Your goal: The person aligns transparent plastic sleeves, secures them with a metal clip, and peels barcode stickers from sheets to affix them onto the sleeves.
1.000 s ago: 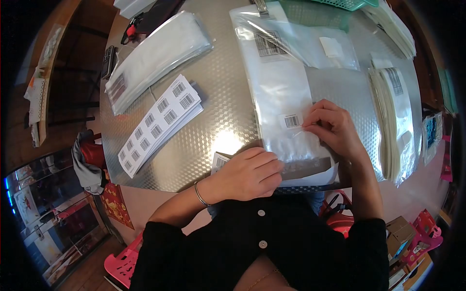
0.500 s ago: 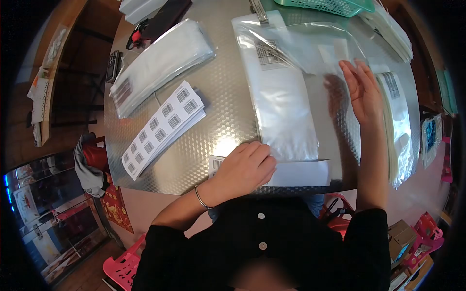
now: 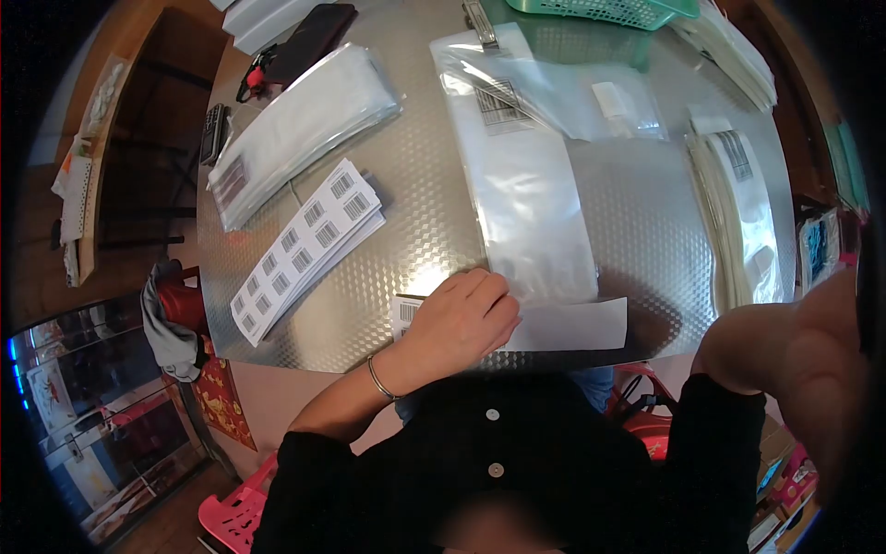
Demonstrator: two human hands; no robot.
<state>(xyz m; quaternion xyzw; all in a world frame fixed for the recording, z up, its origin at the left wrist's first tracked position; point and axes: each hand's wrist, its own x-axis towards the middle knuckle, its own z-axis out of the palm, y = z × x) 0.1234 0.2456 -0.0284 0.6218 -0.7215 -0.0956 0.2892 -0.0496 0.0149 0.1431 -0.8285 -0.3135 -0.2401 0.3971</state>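
My left hand (image 3: 466, 319) is closed on a white label strip (image 3: 574, 326) at the near edge of the table. Barcodes show at the strip's left end, and the rest of its face is blank. My right hand (image 3: 833, 309) is raised close to the camera at the right edge, with its fingers hidden. Just beyond the strip lies a stack of clear plastic bags (image 3: 535, 217), held at its far end by a metal clip (image 3: 480, 23). The top bag is folded over to the right, with a white label (image 3: 611, 100) on it.
Barcode label sheets (image 3: 305, 249) and another bag stack (image 3: 309, 120) lie to the left. More bags (image 3: 738, 212) line the right side. A green basket (image 3: 614, 9), a dark pouch (image 3: 314, 42) and a calculator (image 3: 214, 132) sit farther back on the metal table (image 3: 637, 217).
My right hand has left the folded-over bag and come back toward the camera at the right. That bag has settled flatter. My left hand stays on the label strip.
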